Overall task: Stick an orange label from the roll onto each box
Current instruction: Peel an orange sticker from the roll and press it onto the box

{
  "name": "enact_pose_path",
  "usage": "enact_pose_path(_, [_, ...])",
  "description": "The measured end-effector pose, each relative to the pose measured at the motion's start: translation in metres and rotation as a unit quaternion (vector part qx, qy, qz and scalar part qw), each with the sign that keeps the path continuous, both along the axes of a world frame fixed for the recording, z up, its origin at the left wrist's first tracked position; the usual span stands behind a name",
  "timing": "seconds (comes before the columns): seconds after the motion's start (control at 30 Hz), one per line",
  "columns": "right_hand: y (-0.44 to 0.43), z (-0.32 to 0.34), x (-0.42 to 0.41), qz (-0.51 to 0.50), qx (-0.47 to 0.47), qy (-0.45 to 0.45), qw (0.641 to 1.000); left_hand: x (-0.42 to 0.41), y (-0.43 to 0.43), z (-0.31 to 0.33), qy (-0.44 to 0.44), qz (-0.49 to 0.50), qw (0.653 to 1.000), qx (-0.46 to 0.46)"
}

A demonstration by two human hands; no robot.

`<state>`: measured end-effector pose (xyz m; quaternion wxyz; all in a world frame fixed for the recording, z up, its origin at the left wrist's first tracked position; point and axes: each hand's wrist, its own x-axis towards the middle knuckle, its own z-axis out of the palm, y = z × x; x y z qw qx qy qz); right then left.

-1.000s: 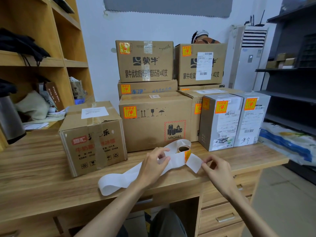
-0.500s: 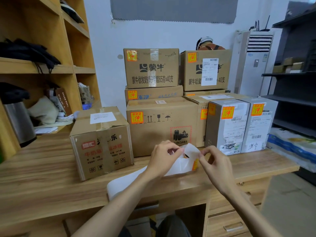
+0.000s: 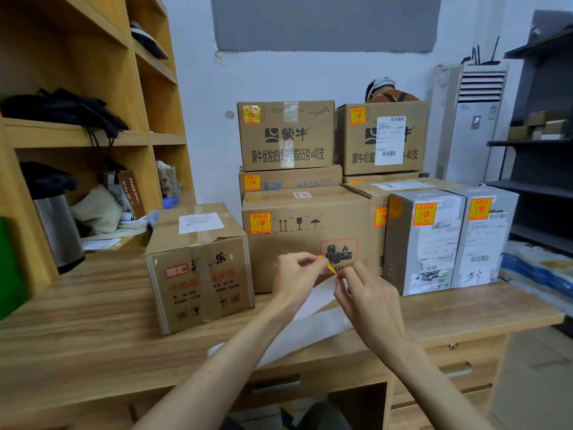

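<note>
Both hands pinch an orange label over the worktop.
The left hand and right hand meet in front of the large brown box, fingers curled onto opposite ends of the label, which is off the boxes. A white backing strip trails beneath them across the worktop. A taped box stands just to the left.

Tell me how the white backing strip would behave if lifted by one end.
Probably floppy: the white backing strip curves down onto the desk and lies limp there. Likely very light, since it looks paper-thin.
</note>
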<state>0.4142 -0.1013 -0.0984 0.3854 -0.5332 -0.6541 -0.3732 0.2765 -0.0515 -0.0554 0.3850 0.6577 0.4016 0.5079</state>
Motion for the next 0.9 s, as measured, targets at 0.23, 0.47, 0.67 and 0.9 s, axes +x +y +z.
enact_pose_path(0.23, [0.002,0.002,0.002,0.074,-0.055,0.1,0.991,-0.029,0.016,0.008,0.041,0.0,0.999,0.014])
enact_pose_path(0.47, [0.005,0.024,-0.007,0.258,-0.181,0.457,0.832,-0.055,0.017,0.014,0.087,-0.092,0.991,0.038])
enact_pose_path(0.67, [0.009,0.028,-0.017,0.343,-0.242,0.499,0.758,-0.076,0.016,0.013,0.129,-0.074,0.987,0.065])
enact_pose_path(0.9, [0.031,0.027,-0.05,0.369,-0.266,0.433,0.778,-0.123,0.005,0.014,0.18,0.008,0.98,0.081])
